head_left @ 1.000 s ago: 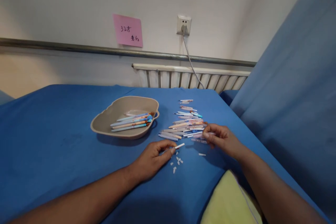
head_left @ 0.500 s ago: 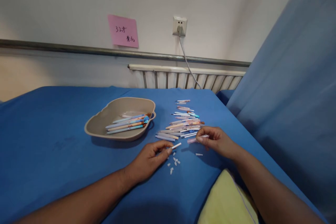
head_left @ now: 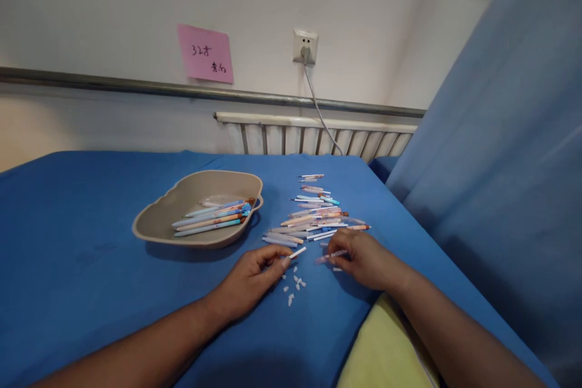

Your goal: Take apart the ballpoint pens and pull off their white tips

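Note:
Between the thumb and fingers of my left hand (head_left: 254, 279) is a thin white pen refill (head_left: 298, 252), its free end pointing to the right. My right hand (head_left: 368, 257) is closed on a translucent pinkish pen barrel (head_left: 328, 257), which points left towards the refill. Small white bits (head_left: 297, 282) lie scattered on the blue cloth just below the refill. Beyond both hands spreads a pile of pen parts (head_left: 313, 216), with barrels, white refills and coloured pieces. My right fingers partly hide a short white piece (head_left: 337, 269).
A beige leaf-shaped basin (head_left: 157, 212) holding several assembled-looking pens (head_left: 213, 218) stands left of the pile on the blue cloth (head_left: 91, 291). A yellow-green cushion (head_left: 386, 348) lies under my right forearm. A blue curtain (head_left: 491, 151) hangs at the right.
My right hand has moved nearer to me, uncovering an orange-ended pen part by the pile. My left hand keeps the refill in nearly the same place. The view has shifted slightly.

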`<state>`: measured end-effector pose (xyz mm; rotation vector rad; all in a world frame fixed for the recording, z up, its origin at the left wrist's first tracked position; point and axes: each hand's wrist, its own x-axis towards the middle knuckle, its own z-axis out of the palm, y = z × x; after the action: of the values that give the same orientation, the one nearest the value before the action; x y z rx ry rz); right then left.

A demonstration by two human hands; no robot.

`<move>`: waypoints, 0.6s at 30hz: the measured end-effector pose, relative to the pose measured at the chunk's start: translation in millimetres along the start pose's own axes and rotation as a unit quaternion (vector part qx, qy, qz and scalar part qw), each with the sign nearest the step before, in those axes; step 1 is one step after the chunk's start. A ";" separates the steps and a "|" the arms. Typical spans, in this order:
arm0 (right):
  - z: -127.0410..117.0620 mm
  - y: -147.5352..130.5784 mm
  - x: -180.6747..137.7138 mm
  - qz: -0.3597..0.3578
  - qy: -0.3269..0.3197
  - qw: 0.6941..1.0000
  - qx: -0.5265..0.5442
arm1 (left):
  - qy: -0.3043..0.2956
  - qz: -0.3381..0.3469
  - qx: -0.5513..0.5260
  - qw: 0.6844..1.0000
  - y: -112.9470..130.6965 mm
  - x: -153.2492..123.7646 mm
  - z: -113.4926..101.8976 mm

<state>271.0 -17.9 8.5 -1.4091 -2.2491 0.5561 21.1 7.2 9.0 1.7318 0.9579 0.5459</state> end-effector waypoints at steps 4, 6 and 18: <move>-12.8 9.8 -0.9 0.019 -0.007 0.999 -0.048 | 0.009 -0.008 0.005 1.000 0.7 0.3 0.0; -19.9 17.9 -1.0 0.036 0.007 0.998 -0.055 | 0.012 -0.013 0.008 1.000 1.0 0.5 0.1; -17.8 22.5 1.3 0.045 0.006 0.996 -0.071 | 0.025 -0.027 -0.010 0.999 3.8 2.0 1.1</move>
<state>296.8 -5.7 11.2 -1.5858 -2.2629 0.4204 24.5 7.6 12.0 1.6766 1.0293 0.5637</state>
